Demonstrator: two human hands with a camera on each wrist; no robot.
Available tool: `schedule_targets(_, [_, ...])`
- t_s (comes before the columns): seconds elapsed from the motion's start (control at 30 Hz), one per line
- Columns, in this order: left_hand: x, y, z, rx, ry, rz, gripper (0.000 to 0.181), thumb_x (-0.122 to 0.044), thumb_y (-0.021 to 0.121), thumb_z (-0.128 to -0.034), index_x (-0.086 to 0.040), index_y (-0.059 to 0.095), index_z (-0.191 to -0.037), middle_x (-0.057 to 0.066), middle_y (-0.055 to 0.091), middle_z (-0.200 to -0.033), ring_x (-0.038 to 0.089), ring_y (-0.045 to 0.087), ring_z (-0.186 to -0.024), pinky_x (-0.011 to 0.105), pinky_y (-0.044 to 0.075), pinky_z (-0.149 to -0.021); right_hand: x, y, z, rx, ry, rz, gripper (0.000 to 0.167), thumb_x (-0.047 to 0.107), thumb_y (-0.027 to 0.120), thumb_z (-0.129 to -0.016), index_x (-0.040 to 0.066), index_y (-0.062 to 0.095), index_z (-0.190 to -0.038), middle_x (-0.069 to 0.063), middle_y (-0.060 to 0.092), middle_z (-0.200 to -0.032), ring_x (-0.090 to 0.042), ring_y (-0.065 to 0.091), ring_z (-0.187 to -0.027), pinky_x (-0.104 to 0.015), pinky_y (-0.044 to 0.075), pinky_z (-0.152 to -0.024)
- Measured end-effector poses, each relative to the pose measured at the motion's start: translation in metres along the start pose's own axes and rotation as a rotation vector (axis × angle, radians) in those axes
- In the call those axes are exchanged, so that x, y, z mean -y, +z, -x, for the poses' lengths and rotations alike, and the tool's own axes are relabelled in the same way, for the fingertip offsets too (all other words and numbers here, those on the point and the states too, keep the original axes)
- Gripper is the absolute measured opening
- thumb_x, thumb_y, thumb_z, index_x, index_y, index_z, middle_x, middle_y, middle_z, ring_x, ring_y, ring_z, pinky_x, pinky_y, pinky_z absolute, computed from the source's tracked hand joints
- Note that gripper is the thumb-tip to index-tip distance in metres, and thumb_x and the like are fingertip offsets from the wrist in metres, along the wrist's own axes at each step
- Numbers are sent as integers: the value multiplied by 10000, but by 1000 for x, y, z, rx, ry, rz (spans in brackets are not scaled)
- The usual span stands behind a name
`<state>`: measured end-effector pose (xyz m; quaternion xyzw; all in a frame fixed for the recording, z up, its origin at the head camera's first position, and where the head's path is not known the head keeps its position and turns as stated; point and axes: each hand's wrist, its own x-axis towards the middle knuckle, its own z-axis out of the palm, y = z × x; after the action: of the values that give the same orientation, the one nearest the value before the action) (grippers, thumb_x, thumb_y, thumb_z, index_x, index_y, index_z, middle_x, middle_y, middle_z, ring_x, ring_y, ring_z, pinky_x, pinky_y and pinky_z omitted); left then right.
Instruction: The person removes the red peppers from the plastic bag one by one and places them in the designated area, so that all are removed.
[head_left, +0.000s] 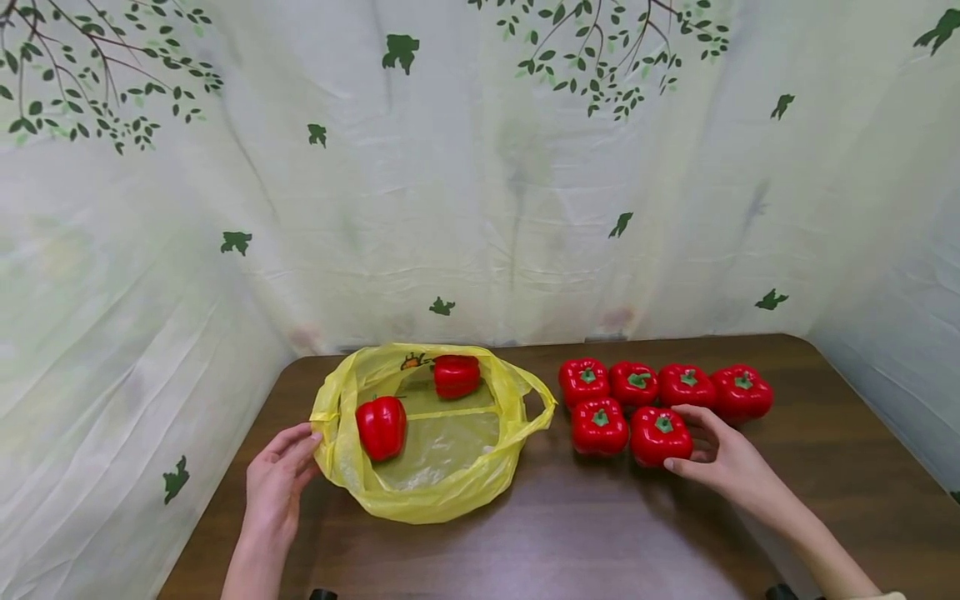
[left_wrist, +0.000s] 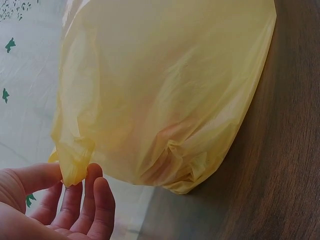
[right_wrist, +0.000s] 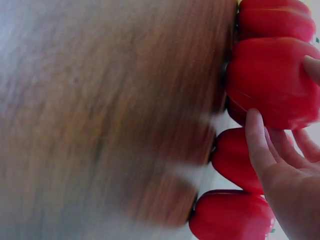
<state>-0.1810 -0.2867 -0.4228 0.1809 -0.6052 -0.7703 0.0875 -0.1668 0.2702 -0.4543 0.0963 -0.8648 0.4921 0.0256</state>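
A yellow plastic bag (head_left: 442, 500) stands with its mouth spread wide on the table. Two red bell peppers lie inside it, one at the left (head_left: 381, 428) and one at the back (head_left: 456, 377). My left hand (head_left: 279, 479) pinches the bag's left edge; in the left wrist view the thumb and fingers hold a gathered tip of the plastic (left_wrist: 75, 162). To the right, my right hand (head_left: 723, 454) has its thumb and fingers round the side of the front-right bell pepper (head_left: 658, 437). In the right wrist view, the fingers (right_wrist: 257, 142) touch that pepper's side.
More bell peppers stand close together: one (head_left: 600, 427) left of the gripped one, and several in a row (head_left: 633, 383) behind. The bag's free right handle loop (head_left: 546, 408) points toward them. A leaf-patterned curtain (head_left: 480, 208) hangs behind the brown table (head_left: 585, 533).
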Motion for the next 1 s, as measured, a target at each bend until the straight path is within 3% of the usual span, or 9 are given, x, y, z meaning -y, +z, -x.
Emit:
schedule_targets(0.4, [0, 2, -1, -7, -10, -17, 102, -149, 732, -903, -140, 717, -1003, -46, 696, -925, 102, 662, -829, 253, 559, -741, 4, 3, 2, -18, 53, -17, 699, 229, 800, -845, 86, 424, -1416, -184, 517, -1339, -317, 642, -1076, -251, 548, -813])
schedule_targets(0.7, [1, 2, -1, -27, -25, -20, 100, -150, 736, -899, -145, 716, -997, -53, 697, -925, 101, 661, -831, 251, 559, -734, 5, 9, 5, -84, 20, 46, 696, 244, 806, -840, 97, 453, -1421, -165, 533, -1337, -320, 637, -1087, -255, 547, -820])
schedule_targets(0.87, [1, 2, -1, -29, -31, -39, 132, -174, 738, -900, -141, 708, -1024, -56, 693, -940, 102, 657, -846, 249, 556, -751, 2, 11, 6, -136, -42, 89, 654, 204, 809, -836, 98, 491, -1397, -112, 539, -1319, -163, 636, -1060, -171, 515, -807])
schedule_targets(1.0, [0, 2, -1, -25, -32, -47, 148, -182, 735, -902, -139, 702, -1040, -58, 690, -946, 104, 653, -848, 248, 554, -760, 1, 10, 6, -146, -48, 80, 620, 171, 798, -845, 99, 500, -1383, -133, 563, -1298, -42, 626, -1012, -189, 529, -796])
